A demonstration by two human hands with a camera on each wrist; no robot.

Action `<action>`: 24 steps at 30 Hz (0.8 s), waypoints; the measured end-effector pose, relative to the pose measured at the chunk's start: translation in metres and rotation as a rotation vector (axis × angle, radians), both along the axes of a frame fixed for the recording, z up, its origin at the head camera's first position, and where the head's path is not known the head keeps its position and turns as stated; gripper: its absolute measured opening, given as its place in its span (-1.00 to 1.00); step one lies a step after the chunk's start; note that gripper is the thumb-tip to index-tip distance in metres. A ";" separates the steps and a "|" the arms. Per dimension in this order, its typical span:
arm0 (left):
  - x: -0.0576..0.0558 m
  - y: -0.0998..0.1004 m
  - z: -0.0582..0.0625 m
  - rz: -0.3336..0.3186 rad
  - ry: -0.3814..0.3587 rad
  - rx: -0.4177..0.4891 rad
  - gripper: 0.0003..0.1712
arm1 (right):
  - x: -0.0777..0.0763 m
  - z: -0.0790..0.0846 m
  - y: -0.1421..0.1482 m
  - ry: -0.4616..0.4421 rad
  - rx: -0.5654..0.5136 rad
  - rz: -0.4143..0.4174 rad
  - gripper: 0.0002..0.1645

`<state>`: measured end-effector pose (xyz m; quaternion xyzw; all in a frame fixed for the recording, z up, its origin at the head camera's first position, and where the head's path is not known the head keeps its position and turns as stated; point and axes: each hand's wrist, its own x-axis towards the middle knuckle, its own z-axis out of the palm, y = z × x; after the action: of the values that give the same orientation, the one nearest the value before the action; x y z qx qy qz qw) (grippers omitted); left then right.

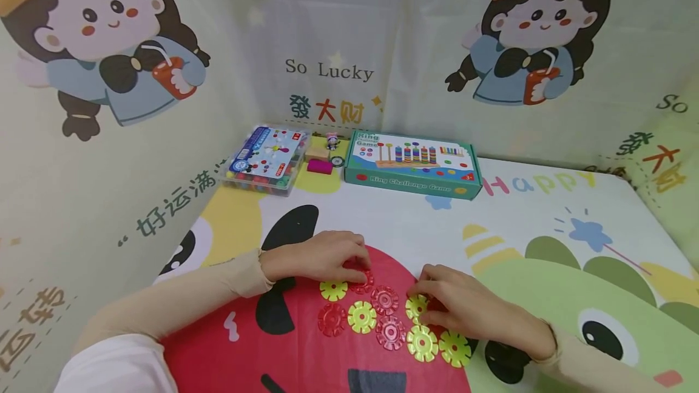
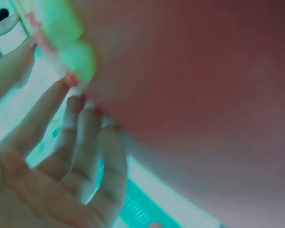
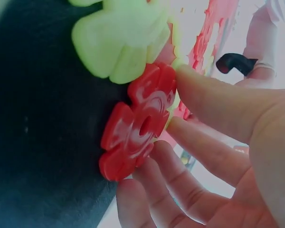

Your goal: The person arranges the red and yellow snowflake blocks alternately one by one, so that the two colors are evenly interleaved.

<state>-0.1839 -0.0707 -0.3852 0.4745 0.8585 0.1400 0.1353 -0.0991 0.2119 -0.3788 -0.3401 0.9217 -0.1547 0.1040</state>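
Notched plastic building discs, several red and several yellow, lie grouped on the red printed face of the tablecloth. My left hand reaches in from the left, its thumb and index finger at the edges of a red disc at the far side, beside a yellow disc. At the group's right side, the thumb and index finger of my right hand hold a yellow disc by its edges. Under the right palm is another red disc, hidden in the head view. Two yellow discs lie nearest that wrist.
Toward the back wall stand a clear plastic case of coloured pieces and a green Ring Challenge Game box. Between them are a small figurine, a magenta block and a wooden block. Printed cloth covers table and walls.
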 end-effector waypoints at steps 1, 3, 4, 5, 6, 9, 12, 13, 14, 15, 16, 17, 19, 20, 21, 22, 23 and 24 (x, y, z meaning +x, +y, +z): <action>0.000 0.000 0.000 0.000 -0.005 -0.010 -0.52 | 0.000 0.000 -0.001 -0.002 0.000 -0.002 -0.58; 0.001 0.000 0.000 -0.001 -0.019 -0.027 -0.44 | -0.001 0.000 -0.001 -0.009 0.004 -0.004 -0.57; 0.001 0.000 0.001 -0.003 -0.026 -0.033 -0.40 | -0.001 0.000 -0.001 -0.014 0.007 -0.004 -0.57; 0.001 0.000 0.001 -0.007 -0.034 -0.035 -0.39 | -0.001 0.000 -0.001 -0.016 0.012 -0.003 -0.56; 0.000 0.001 0.001 -0.011 -0.040 -0.036 -0.38 | -0.001 0.000 -0.001 -0.016 0.016 -0.002 -0.55; -0.002 0.003 0.002 -0.027 -0.069 -0.032 -0.40 | -0.001 0.002 -0.001 -0.015 0.023 0.007 -0.53; -0.004 0.005 0.003 -0.031 -0.145 -0.030 -0.42 | -0.002 0.002 -0.002 -0.005 0.022 0.005 -0.54; -0.005 0.006 0.003 -0.030 -0.174 -0.029 -0.42 | -0.002 0.002 -0.002 -0.009 0.019 0.002 -0.55; -0.006 0.007 0.003 -0.025 -0.203 -0.029 -0.42 | -0.003 0.002 -0.003 -0.014 0.018 0.000 -0.56; -0.007 0.007 0.003 -0.020 -0.227 -0.028 -0.43 | -0.004 0.002 -0.003 -0.019 0.020 -0.003 -0.57; -0.007 0.008 0.003 -0.019 -0.248 -0.024 -0.43 | -0.006 0.002 -0.004 -0.031 0.021 -0.008 -0.58; -0.008 0.008 0.002 -0.022 -0.259 -0.018 -0.44 | -0.008 0.002 -0.004 -0.046 0.020 -0.010 -0.57; -0.008 0.009 0.001 -0.033 -0.281 -0.006 -0.45 | -0.012 0.001 -0.004 -0.082 0.019 -0.017 -0.56; -0.008 0.009 0.001 -0.042 -0.287 0.001 -0.45 | -0.013 0.001 -0.004 -0.099 0.019 -0.023 -0.55; -0.008 0.009 0.000 -0.052 -0.288 0.008 -0.45 | -0.014 0.002 -0.004 -0.114 0.020 -0.028 -0.54; -0.007 0.008 0.000 -0.061 -0.293 0.016 -0.44 | -0.015 0.002 -0.004 -0.127 0.018 -0.034 -0.53; -0.007 0.008 -0.001 -0.067 -0.299 0.023 -0.42 | -0.015 0.002 -0.004 -0.135 0.017 -0.038 -0.53; -0.006 0.007 -0.001 -0.071 -0.300 0.028 -0.39 | -0.015 0.002 -0.004 -0.137 0.017 -0.041 -0.53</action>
<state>-0.1904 -0.0634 -0.3860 0.4799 0.8094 0.2165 0.2603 -0.1136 0.2075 -0.3770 -0.3088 0.9205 -0.1721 0.1666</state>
